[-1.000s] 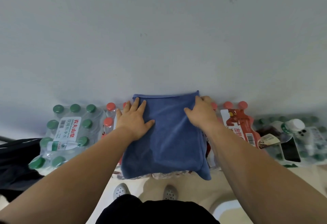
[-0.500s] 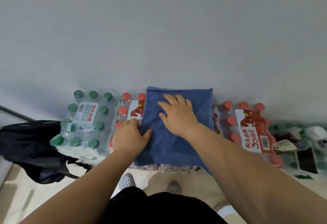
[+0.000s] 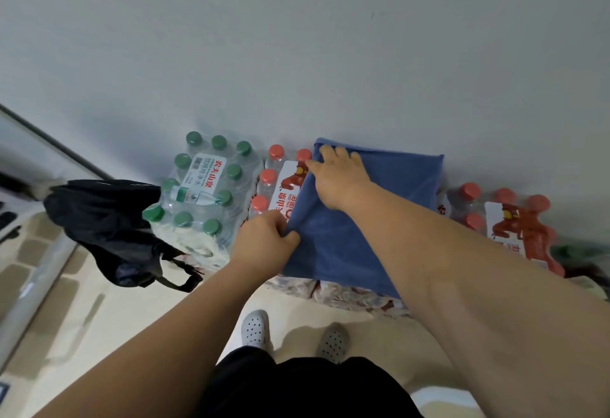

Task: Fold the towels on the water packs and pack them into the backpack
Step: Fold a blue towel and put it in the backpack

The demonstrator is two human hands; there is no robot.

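pinching the left edge of the blue towel (image 3: 363, 219) with the curled left hand (image 3: 264, 242); pressing its far left corner with the flat right hand (image 3: 340, 176); laid over water packs (image 3: 280, 186).

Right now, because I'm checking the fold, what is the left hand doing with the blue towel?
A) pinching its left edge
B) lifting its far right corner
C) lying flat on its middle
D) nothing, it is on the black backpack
A: the left hand has its fingers curled round the left edge of the blue towel, while the right hand is at the far left corner.
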